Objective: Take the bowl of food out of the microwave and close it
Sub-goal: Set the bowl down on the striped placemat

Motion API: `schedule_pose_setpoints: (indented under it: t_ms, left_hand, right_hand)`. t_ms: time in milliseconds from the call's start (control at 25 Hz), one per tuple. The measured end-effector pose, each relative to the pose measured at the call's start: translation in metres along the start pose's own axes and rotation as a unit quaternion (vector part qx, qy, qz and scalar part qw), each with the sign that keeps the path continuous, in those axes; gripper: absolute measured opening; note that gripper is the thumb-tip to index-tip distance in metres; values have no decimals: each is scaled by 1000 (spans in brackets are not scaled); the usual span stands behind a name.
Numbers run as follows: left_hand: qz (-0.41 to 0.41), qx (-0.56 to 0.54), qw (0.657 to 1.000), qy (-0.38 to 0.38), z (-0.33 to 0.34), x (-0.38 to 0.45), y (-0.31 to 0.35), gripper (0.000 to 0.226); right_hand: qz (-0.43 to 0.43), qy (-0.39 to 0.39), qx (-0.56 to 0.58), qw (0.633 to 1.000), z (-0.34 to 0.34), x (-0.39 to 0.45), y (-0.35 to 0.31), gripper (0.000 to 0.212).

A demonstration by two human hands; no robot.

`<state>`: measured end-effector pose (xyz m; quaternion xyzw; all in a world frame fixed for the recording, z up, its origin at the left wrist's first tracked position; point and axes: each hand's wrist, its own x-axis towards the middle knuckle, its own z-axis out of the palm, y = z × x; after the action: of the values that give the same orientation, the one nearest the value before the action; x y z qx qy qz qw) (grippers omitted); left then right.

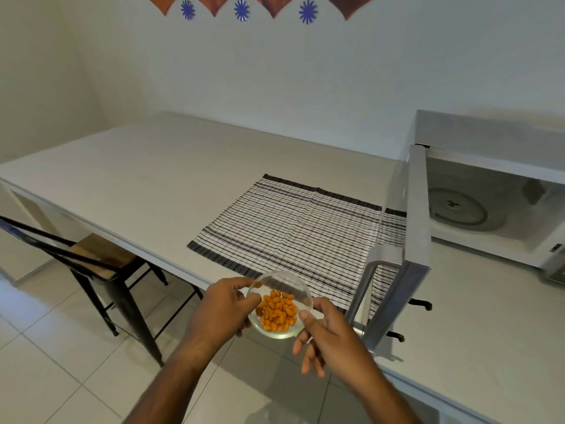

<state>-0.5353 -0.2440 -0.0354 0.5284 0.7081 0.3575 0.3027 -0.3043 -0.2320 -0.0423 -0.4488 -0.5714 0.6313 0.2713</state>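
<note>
Head view: I hold the glass bowl (279, 304) of orange food (277, 310) between both hands — my left hand (224, 304) clasping its left rim, my right hand (328, 335) pinching the right rim with thumb and fingers. It hangs off the worktop (146, 166) edge, just before the striped mat (305, 228). To the right, the microwave (489, 191) stands with its door (403, 240) swung wide — its turntable bare.

No legible text, label, brand, number or sign appears anywhere in the head view. The wall decorations (241, 10) are purely ornamental shapes without lettering, and the microwave (489, 191) shows no readable markings.
</note>
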Motion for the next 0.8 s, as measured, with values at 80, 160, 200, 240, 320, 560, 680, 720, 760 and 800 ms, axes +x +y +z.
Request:
schedule_pose_setpoints:
  t_ms: [80, 160, 200, 240, 320, 560, 680, 720, 760, 800]
  left_hand:
    - [14, -6, 1000, 7, 2, 18, 1, 21]
    - [20, -16, 1000, 15, 7, 38, 1, 22]
    - [19, -18, 999, 22, 9, 49, 1, 24]
    - [19, -18, 999, 29, 12, 60, 2, 26]
    - [23, -16, 999, 47, 16, 80, 3, 26]
    - [-8, -13, 998, 61, 28, 129, -1, 27]
    - [-11, 4, 999, 46, 34, 140, -6, 29]
    - [-12, 5, 999, 43, 36, 142, -9, 29]
    - [-13, 8, 999, 40, 38, 144, -12, 30]
    - [-12, 9, 999, 39, 40, 145, -14, 31]
  right_hand:
    - [-14, 37, 56, 998, 5, 18, 3, 17]
    - [-28, 76, 99, 992, 10, 34, 5, 20]
    - [-36, 96, 117, 988, 13, 43, 6, 22]
    - [-42, 117, 129, 984, 14, 52, 6, 24]
    - [-47, 145, 142, 978, 15, 69, 5, 26]
    - [-37, 177, 139, 974, 12, 114, 1, 24]
    - [-24, 185, 132, 974, 10, 126, 6, 23]
    - [-18, 187, 129, 974, 10, 128, 8, 25]
    - [-13, 189, 128, 974, 9, 129, 10, 26]
    - [-10, 190, 128, 973, 9, 130, 11, 27]
